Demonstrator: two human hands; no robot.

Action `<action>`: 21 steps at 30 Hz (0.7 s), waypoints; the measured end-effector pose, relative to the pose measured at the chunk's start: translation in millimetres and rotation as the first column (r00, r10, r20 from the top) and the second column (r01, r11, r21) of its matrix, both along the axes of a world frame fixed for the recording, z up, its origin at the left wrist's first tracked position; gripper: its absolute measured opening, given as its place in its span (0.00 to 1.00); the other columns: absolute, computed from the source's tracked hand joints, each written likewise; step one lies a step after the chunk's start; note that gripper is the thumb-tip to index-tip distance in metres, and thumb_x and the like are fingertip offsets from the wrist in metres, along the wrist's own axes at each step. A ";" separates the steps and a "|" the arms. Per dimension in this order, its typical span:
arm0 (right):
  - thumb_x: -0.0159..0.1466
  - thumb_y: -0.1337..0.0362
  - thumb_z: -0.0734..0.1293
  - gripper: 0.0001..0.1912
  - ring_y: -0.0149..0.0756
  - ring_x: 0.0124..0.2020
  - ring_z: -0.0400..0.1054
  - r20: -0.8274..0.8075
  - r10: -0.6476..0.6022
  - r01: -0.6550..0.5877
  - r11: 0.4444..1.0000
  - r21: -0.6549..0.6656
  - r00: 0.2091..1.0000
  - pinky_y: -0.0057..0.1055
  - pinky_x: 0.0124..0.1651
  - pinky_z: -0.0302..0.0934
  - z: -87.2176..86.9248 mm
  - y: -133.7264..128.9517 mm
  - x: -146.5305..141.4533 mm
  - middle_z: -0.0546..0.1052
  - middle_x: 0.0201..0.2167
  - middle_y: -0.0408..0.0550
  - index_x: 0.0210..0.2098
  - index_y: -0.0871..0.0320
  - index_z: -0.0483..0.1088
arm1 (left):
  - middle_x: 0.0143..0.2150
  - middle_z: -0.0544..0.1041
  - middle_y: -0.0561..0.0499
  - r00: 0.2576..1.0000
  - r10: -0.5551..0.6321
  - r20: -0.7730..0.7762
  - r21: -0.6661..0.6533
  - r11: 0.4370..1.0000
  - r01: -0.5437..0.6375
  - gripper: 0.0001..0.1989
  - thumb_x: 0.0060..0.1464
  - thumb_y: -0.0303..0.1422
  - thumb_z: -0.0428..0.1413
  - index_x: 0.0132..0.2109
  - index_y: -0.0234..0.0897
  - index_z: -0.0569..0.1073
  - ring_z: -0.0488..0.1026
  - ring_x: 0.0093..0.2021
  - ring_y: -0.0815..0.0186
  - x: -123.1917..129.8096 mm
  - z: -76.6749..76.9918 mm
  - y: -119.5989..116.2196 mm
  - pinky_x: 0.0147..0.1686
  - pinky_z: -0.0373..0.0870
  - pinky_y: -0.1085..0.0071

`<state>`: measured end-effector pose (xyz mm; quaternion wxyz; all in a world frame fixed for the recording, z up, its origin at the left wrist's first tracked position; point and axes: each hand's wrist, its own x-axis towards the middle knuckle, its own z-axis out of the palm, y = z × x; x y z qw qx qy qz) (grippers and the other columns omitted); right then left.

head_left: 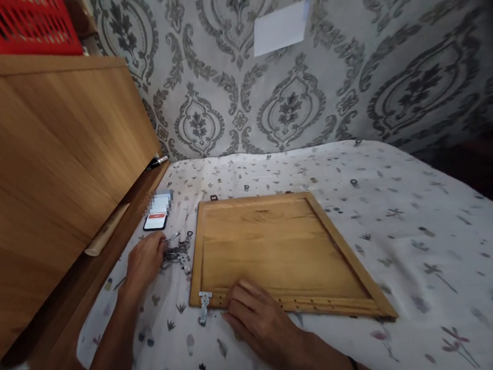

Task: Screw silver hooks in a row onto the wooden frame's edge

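A wooden framed board (270,246) lies flat on the patterned white sheet, with several small dark holes along its near edge. A metal hook piece (205,306) sits at the board's near left corner. My right hand (259,320) rests with bent fingers on the near edge, just right of that hook; what its fingertips hold, if anything, is hidden. Left of the board, my left hand (146,257) has its fingers closed at a pile of small metal hardware (177,253); the thing in its fingertips cannot be made out.
A phone (156,220) lies beyond my left hand. A wooden cabinet (60,150) stands at the left with a red basket (34,25) on top. A wooden stick (107,230) lies along its base. Patterned wallpaper with a white paper (281,27) is behind.
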<state>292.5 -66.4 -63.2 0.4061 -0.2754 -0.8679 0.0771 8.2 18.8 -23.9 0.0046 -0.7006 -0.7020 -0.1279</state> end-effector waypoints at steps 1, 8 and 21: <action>0.77 0.68 0.57 0.16 0.37 0.33 0.66 0.004 0.001 -0.001 1.000 -0.004 1.000 0.34 0.39 0.67 -0.4 0.2 0.1 0.75 0.30 0.48 0.33 0.58 0.70 | 0.42 0.84 0.46 1.000 0.009 0.005 0.002 1.000 -0.009 0.12 0.64 0.32 0.49 0.43 0.41 0.78 0.78 0.43 0.56 -0.7 -0.6 1.3 0.39 0.67 0.66; 0.78 0.66 0.56 0.16 0.37 0.34 0.66 -0.017 0.020 -0.021 0.998 -0.065 1.000 0.34 0.39 0.67 -2.4 3.1 0.7 0.75 0.31 0.48 0.35 0.57 0.69 | 0.35 0.84 0.47 0.992 0.059 0.107 0.047 0.997 -0.064 0.10 0.57 0.32 0.53 0.36 0.40 0.80 0.79 0.38 0.57 -5.4 -2.0 11.1 0.35 0.66 0.68; 0.77 0.65 0.57 0.16 0.37 0.35 0.66 -0.106 0.030 -0.046 0.987 -0.153 0.994 0.33 0.38 0.64 -5.3 4.6 2.4 0.74 0.32 0.48 0.33 0.56 0.68 | 0.32 0.84 0.51 0.909 0.021 0.417 0.307 0.938 -0.162 0.11 0.51 0.38 0.55 0.34 0.41 0.80 0.78 0.35 0.59 -13.3 16.5 2.1 0.37 0.68 0.68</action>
